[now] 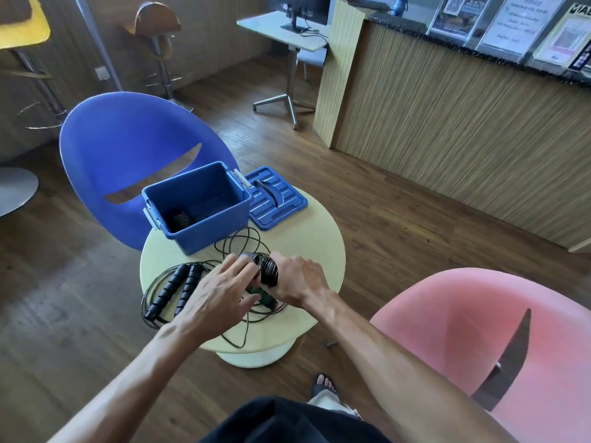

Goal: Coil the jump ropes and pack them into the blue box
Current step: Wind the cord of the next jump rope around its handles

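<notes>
Head view: the right hand (299, 279) grips the wound rope bundle (267, 270); the left hand (220, 294), fingers relaxed, touches it. The blue box (208, 231) lies just beyond both.

A small round pale-yellow table (319, 251) stands on a dark wood-plank floor (399, 219). Behind it sits a blue moulded tub chair (121, 148), and a pink one (463, 330) sits at its near right. A ribbed wooden reception counter (463, 123) carries framed notices, possibly leaflets. Bar stools (160, 43) line the far wall.
</notes>
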A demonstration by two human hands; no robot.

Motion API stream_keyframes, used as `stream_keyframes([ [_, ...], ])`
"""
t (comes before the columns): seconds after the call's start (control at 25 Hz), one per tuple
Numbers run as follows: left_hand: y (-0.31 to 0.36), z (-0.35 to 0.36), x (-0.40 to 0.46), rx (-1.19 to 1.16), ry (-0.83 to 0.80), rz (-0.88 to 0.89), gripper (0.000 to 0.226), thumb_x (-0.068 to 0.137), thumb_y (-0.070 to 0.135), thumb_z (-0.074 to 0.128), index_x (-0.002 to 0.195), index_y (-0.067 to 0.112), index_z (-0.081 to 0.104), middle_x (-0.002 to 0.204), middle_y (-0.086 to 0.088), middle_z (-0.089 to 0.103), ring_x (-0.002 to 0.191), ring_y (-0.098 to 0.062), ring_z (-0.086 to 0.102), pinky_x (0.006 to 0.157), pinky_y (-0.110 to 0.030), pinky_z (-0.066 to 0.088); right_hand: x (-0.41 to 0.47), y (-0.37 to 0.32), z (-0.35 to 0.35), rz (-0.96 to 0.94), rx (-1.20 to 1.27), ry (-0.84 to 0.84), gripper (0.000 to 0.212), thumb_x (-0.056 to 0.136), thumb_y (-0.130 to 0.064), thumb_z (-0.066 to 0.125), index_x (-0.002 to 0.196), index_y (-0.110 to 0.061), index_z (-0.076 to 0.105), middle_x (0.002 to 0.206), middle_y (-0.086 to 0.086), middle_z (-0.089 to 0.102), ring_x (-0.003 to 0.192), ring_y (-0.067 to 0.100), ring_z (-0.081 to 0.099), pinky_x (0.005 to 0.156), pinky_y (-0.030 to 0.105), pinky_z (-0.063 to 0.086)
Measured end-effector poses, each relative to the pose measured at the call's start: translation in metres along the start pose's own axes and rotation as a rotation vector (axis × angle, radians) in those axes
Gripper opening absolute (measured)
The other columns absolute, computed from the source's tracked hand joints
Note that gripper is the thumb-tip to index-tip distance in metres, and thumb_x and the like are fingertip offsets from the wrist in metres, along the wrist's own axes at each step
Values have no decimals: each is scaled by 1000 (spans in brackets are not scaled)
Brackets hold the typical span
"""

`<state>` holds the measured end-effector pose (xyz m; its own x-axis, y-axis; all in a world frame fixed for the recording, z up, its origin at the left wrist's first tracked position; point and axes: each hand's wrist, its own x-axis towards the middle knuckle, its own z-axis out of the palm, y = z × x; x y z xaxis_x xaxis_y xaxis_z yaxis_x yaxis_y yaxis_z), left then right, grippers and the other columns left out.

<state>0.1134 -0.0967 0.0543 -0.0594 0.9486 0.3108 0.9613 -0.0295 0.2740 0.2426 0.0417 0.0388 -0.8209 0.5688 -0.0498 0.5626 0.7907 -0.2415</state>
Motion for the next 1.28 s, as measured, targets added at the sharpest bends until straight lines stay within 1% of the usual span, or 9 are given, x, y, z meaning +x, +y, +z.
stream_keyframes([
  [0.08,-12,-6,6,41,-69,-37,60,67,46,81,113,22,49,128,2,43,110,-15,44,89,-32,46,-1,-1,-1,-73,-56,75,40,87,-39,70,114,-15,53,87,9,65,71,31,64,58,34,44],
  [0.24,-35,-11,31,24,-287,-224,82,49,68,77,106,29,33,108,10,41,96,-15,43,89,-37,42,0,-5,2,-125,-173,175,36,88,-37,68,114,-16,57,83,9,61,62,25,56,53,31,35],
  [0.36,-38,-7,48,-75,-539,-226,108,48,66,81,133,29,26,126,11,44,113,-17,47,98,-37,39,1,-6,1,-143,-245,166,43,87,-39,70,120,-15,57,84,10,61,63,26,57,54,31,36],
  [0.48,-35,3,60,-125,-627,-179,92,57,53,85,128,25,34,115,5,56,101,-18,54,86,-34,46,4,-3,-5,-157,-238,150,48,87,-36,70,126,-14,53,89,12,62,72,30,64,58,34,40],
  [0.6,-35,15,65,-54,-508,-115,60,63,41,82,103,18,44,94,6,56,90,-20,56,75,-30,43,10,5,-7,-132,-192,104,39,91,-32,64,125,-15,51,91,12,62,74,31,66,60,36,46],
  [0.72,-37,31,68,-1,-253,-65,37,73,32,72,97,19,48,93,7,60,96,-20,58,86,-30,41,26,17,-9,-122,-143,70,32,91,-27,64,118,-16,52,84,8,66,69,28,68,57,32,48],
  [0.96,-48,57,91,197,93,-105,37,70,15,77,104,14,62,98,0,68,101,-25,58,96,-35,38,75,40,-26,-117,103,-88,29,85,-36,61,109,-21,53,82,5,68,66,26,59,64,34,50],
  [1.16,-57,41,136,25,-539,-278,115,53,63,79,144,24,21,126,11,53,121,-18,45,105,-36,30,94,72,-25,-251,-67,-56,37,91,-29,57,124,-18,47,82,7,61,69,31,62,61,34,42],
  [1.28,-65,39,162,-8,-731,-366,93,50,61,82,124,28,35,113,11,59,111,-18,52,94,-34,38,107,78,-22,-332,-124,-20,35,92,-26,57,123,-16,46,82,8,55,65,30,56,58,35,40],
])
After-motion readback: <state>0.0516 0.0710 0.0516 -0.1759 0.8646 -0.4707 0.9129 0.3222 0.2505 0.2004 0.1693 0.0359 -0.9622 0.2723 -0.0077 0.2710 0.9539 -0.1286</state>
